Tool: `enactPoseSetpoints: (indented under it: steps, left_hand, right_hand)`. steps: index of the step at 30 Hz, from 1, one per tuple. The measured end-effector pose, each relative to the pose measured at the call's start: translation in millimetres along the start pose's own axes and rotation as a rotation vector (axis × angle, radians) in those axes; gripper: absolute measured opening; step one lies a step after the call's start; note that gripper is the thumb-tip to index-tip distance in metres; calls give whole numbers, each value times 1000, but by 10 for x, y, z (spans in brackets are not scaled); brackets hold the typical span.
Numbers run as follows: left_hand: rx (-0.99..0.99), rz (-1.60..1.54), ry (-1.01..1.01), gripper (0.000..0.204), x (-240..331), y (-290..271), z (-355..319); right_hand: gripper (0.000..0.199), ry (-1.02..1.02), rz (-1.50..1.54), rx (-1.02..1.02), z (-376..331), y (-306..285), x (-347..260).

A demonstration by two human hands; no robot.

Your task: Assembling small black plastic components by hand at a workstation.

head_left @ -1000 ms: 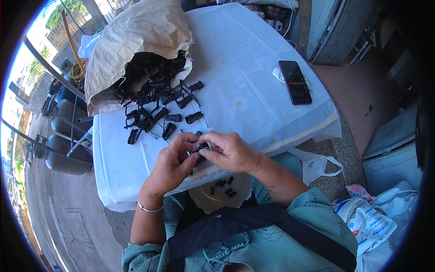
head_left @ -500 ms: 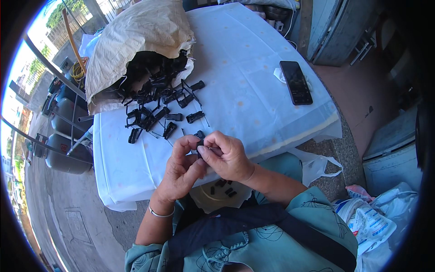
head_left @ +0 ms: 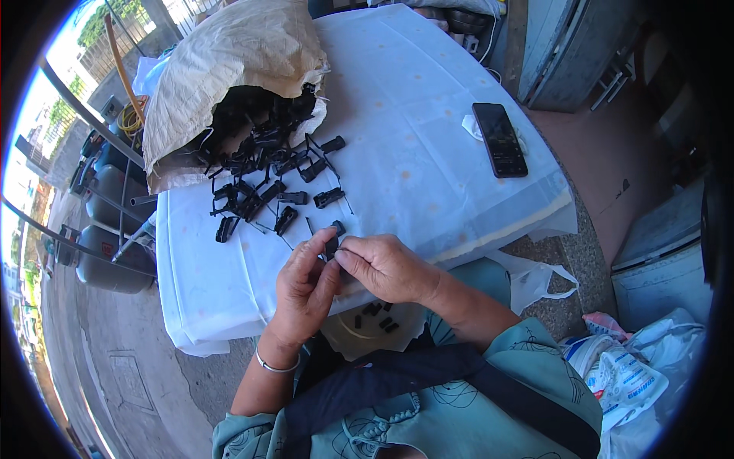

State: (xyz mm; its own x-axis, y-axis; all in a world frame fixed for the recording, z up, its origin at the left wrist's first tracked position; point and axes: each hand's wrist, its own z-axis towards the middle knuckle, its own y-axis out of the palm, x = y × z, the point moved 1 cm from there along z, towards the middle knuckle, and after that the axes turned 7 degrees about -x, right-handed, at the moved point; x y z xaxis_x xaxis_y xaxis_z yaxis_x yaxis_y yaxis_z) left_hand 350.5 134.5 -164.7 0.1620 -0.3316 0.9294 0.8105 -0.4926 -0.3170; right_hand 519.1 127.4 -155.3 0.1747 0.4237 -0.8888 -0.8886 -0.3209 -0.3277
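Note:
At the table's near edge, my left hand (head_left: 303,286) pinches a small black plastic part (head_left: 332,246) between thumb and fingers. My right hand (head_left: 391,269) meets it from the right, thumb and forefinger closed at the part's edge; whatever lies inside that pinch is hidden. Beyond my hands lies a loose heap of similar black plastic parts (head_left: 252,200), some with thin rods. They spill from the mouth of a beige woven sack (head_left: 245,46). Below my hands, over my lap, a pale shallow container (head_left: 344,338) holds several small black pieces (head_left: 372,309).
A white cloth covers the table (head_left: 405,99). A black phone (head_left: 499,141) rests near its right edge. Grey tanks (head_left: 115,258) stand on the floor at left. A thin white plastic bag (head_left: 539,279) hangs at right, and more bags (head_left: 627,379) lie lower right.
My right hand has turned a little, its fingers folding in more at the part. My left hand has shifted slightly; the part shows more plainly between the hands.

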Motion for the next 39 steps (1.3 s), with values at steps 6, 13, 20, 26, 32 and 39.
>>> enactPoseSetpoints:
  steps: [6,13,20,26,32,39]
  left_hand:
    - [70,-151,-50,37,104,46,22]
    - [79,-14,-47,34,88,52,-23]
    - [155,370,160,39,196,72,21]
    - [207,556,229,38,208,68,9]
    - [153,-306,-33,32,18,-86,-13]
    - [159,-541,-203,31,66,-70,4]
  right_hand:
    - [18,28,82,-18,-5,27,17]
    - [18,49,28,-14,-18,34,5]
    - [22,82,203,128,-22,301,177]
    - [21,116,184,132,1,329,179]
    - [18,248,-35,-65,26,18,7]
    - [12,-198,-139,81,9,-13,156]
